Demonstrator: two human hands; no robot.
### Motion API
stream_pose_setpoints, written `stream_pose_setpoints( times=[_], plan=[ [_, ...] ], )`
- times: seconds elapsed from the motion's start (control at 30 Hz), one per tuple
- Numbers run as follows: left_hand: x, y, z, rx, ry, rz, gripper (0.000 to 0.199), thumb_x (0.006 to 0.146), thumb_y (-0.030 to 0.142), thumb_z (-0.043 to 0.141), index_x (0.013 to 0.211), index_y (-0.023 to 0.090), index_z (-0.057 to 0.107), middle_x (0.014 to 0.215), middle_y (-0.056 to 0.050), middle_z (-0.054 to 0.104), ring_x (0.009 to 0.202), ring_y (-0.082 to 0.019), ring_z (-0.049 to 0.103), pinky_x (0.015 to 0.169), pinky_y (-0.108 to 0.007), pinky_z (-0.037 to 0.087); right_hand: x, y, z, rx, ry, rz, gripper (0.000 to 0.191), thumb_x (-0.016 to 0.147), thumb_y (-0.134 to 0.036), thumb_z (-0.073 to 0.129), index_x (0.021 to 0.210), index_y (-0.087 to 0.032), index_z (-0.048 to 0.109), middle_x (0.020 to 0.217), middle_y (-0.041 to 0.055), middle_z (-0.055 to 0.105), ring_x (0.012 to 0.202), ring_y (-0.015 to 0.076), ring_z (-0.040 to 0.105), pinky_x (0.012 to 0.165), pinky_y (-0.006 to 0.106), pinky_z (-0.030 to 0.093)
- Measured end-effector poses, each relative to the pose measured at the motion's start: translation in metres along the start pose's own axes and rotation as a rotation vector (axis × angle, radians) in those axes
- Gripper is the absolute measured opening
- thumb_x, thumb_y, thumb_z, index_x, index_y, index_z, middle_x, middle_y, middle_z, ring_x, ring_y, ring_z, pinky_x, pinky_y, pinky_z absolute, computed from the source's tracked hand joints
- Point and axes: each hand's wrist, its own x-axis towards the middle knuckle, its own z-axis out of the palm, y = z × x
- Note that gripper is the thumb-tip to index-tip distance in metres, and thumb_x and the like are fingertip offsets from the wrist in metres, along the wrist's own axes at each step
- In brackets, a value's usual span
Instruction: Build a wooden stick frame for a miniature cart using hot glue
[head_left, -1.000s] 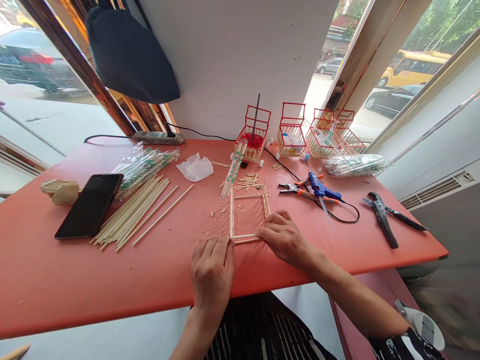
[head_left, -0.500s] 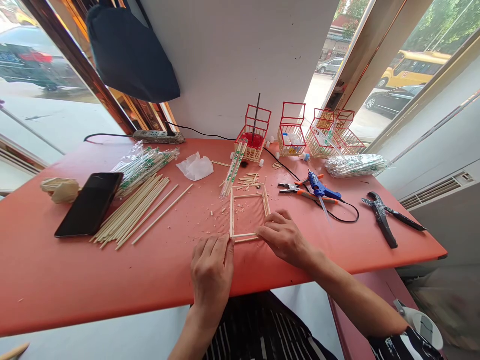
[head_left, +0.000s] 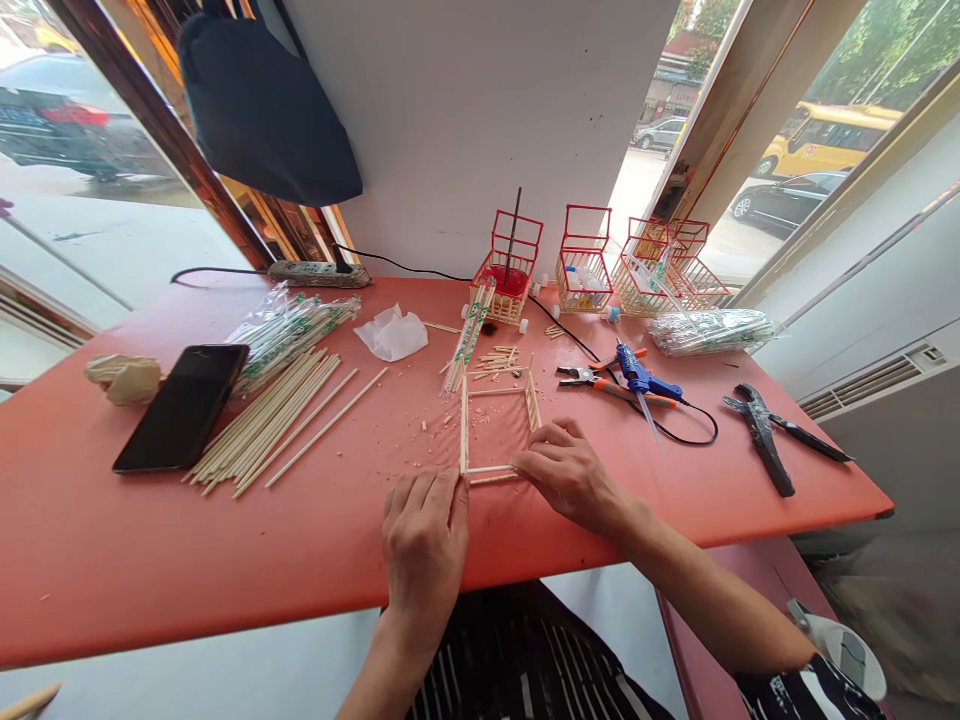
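A small open frame of wooden sticks (head_left: 464,425) stands on the red table (head_left: 322,540) in front of me. My left hand (head_left: 424,530) is closed on its near left corner, with the fingertips pressed together there. On the near right corner, my right hand (head_left: 566,470) pinches the frame between thumb and fingers. Short cut sticks (head_left: 499,360) lie just behind the frame, with crumbs of wood to its left. Both palms and the parts of the corners under the fingers are hidden.
Left lie loose long sticks (head_left: 262,425), a phone (head_left: 182,408) and wrapped sticks (head_left: 296,335). To the right are pliers (head_left: 581,376), a blue glue gun (head_left: 645,378) with its cord, and black-handled pliers (head_left: 769,440). Several red-rimmed stick carts (head_left: 585,275) stand along the back.
Both hands keep the same hold on the stick frame. The view has shifted very slightly; nothing else has visibly moved.
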Motion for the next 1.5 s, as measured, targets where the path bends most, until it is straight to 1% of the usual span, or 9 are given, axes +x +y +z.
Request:
stream_pose_setpoints(
  times=[0.47, 0.63, 0.87, 1.1, 1.3, 1.5],
  plan=[
    [-0.001, -0.0004, 0.001, 0.005, -0.008, -0.009, 0.01, 0.097, 0.016, 0.056, 0.097, 0.016, 0.066, 0.087, -0.007, 0.072, 0.084, -0.024, 0.064, 0.084, -0.038, 0.05, 0.0008, 0.0, -0.0009, 0.018, 0.016, -0.004, 0.018, 0.102, -0.011, 0.05, 0.09, -0.018, 0.06, 0.072, -0.0003, 0.065, 0.081, 0.0165, 0.055, 0.088, 0.033, 0.033],
    [-0.0009, -0.0006, 0.0008, 0.008, -0.014, -0.011, 0.01, 0.097, 0.017, 0.056, 0.097, 0.017, 0.066, 0.086, -0.007, 0.072, 0.084, -0.024, 0.063, 0.083, -0.038, 0.05, -0.0001, 0.0006, -0.0001, 0.009, 0.008, 0.006, 0.019, 0.102, -0.012, 0.048, 0.09, -0.019, 0.061, 0.072, 0.0, 0.066, 0.081, 0.0167, 0.055, 0.088, 0.033, 0.033],
    [0.0011, 0.0008, -0.0013, 0.003, -0.013, -0.004, 0.009, 0.097, 0.015, 0.057, 0.095, 0.016, 0.066, 0.085, -0.007, 0.071, 0.083, -0.024, 0.062, 0.082, -0.037, 0.05, -0.0001, 0.0016, 0.0005, 0.03, 0.014, 0.001, 0.02, 0.102, -0.011, 0.048, 0.09, -0.019, 0.061, 0.072, 0.0001, 0.066, 0.082, 0.0164, 0.054, 0.088, 0.033, 0.032],
    [0.0006, 0.0004, -0.001, -0.004, -0.016, -0.005, 0.01, 0.097, 0.015, 0.056, 0.095, 0.015, 0.066, 0.085, -0.008, 0.071, 0.082, -0.024, 0.062, 0.081, -0.037, 0.05, 0.0, 0.0013, 0.0002, 0.049, 0.012, 0.009, 0.019, 0.103, -0.011, 0.048, 0.092, -0.019, 0.062, 0.073, 0.0001, 0.067, 0.082, 0.0162, 0.056, 0.088, 0.034, 0.034],
    [0.0006, 0.0004, -0.0005, -0.005, -0.009, -0.014, 0.011, 0.097, 0.016, 0.055, 0.095, 0.017, 0.066, 0.085, -0.007, 0.071, 0.082, -0.024, 0.062, 0.081, -0.037, 0.049, -0.0003, 0.0019, 0.0014, 0.045, 0.013, 0.014, 0.019, 0.103, -0.013, 0.048, 0.091, -0.019, 0.062, 0.073, 0.0003, 0.067, 0.082, 0.0161, 0.056, 0.087, 0.034, 0.034],
    [0.0005, 0.0002, -0.0005, -0.01, -0.013, -0.003, 0.01, 0.097, 0.015, 0.056, 0.095, 0.015, 0.066, 0.085, -0.009, 0.071, 0.083, -0.025, 0.062, 0.081, -0.038, 0.05, -0.0009, 0.0021, 0.002, 0.033, 0.014, 0.019, 0.02, 0.102, -0.012, 0.049, 0.089, -0.019, 0.063, 0.075, 0.001, 0.067, 0.082, 0.016, 0.056, 0.087, 0.034, 0.035]
  ],
)
